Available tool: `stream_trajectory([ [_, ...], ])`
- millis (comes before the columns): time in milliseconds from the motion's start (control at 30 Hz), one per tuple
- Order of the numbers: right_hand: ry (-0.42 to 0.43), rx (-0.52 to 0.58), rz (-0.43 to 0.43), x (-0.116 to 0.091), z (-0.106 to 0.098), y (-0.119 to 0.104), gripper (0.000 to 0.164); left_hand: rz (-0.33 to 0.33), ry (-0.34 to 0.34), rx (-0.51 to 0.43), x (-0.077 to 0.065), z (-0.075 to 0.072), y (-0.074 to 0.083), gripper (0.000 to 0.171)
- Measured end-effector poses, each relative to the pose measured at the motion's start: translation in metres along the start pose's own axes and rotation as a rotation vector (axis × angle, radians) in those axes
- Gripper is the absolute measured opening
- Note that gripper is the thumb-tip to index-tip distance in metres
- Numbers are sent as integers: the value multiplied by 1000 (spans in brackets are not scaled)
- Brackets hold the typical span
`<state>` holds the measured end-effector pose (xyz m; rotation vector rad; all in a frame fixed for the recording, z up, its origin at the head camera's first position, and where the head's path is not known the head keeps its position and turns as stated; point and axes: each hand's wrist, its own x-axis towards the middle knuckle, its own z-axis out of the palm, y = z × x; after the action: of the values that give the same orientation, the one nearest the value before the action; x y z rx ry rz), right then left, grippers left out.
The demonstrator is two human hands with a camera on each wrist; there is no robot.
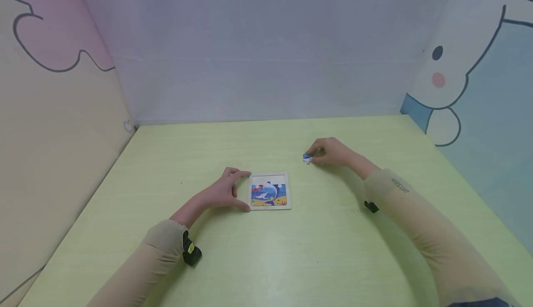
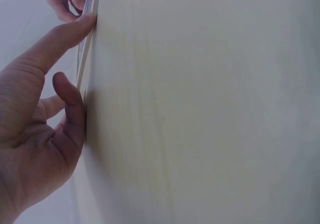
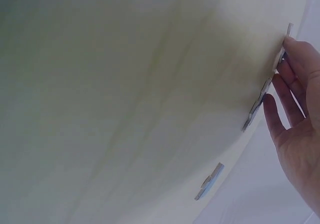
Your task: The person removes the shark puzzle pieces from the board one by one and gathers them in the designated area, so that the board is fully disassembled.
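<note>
Dolphin puzzle: a square pale-framed tray lying flat near the middle of the surface, slightly skewed; the picture fills its lower part, while a strip of white backing shows along the far side.
Left hand: thumb and forefinger spread wide, gripping the frame at its left side, thumb at the near corner, forefinger at the far one; the other fingers bend inward.
Right hand: narrow, thumb and finger pinching a puzzle piece beyond the tray and to its right; whether the piece is lifted, I cannot tell.
Second piece: flat on the surface, seen from the right wrist, just beside the fingers; contact is unclear.
Third piece: also flat, apart from the fingers.
Room between: a bare stretch of surface separates tray and pinched piece.
Room nearer: more surface spreads between the two forearms, toward the person.
Far edge: well beyond both hands, meeting a pale sheet.
Side edges: left along a cream-and-pink panel, right along a panel with a white cartoon figure; both well away from the tray.
Cuffs: beige sleeves, a black wrist camera beneath the left one.
</note>
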<state>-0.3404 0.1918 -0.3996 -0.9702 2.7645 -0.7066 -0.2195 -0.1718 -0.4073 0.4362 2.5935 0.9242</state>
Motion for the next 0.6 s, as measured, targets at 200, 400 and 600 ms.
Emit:
stream_trajectory([
  [200,2,8,3,1,1,-1,27,-1,-1,2,0,0,-1,100],
  [400,-2,14,16,2,2,0,27,0,1,2,0,0,-1,99],
  [600,-12,25,13,1,3,2,29,-1,2,-1,-1,1,0,99],
])
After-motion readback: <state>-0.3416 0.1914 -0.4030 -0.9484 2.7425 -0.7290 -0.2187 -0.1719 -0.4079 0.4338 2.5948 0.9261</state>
